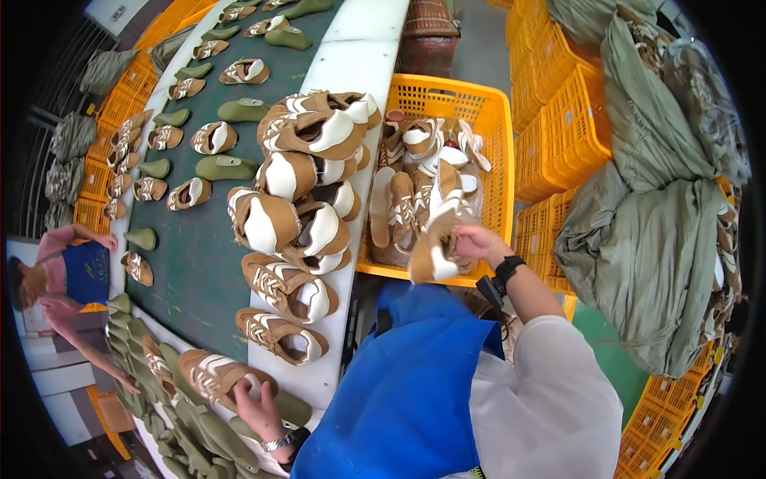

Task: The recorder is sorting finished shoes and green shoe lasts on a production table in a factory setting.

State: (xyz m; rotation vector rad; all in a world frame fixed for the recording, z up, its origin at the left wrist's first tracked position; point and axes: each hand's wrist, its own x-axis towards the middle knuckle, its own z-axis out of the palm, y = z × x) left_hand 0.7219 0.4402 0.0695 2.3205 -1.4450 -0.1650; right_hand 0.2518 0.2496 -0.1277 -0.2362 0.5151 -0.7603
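My right hand (476,241) grips a brown and white shoe upper (435,254) by its edge, above the near side of an orange plastic crate (501,144). Inside that crate lie several shoe uppers (403,199) and white-lined pieces. At the lower left, my left hand (260,411) has its fingers on the heel end of a brown shoe upper with white laces (214,374), beside a green shoe last (292,409). Part of its grip is hidden. More shoe uppers (275,219) are piled along the white table edge between my hands.
A green conveyor belt (203,263) carries rows of shoe uppers and lasts. Many green lasts (199,431) are heaped at the lower left. Across the belt stands a co-worker (68,271) in a blue apron. Stacked orange crates (570,128) and grey-green cloth covers (638,255) line the right.
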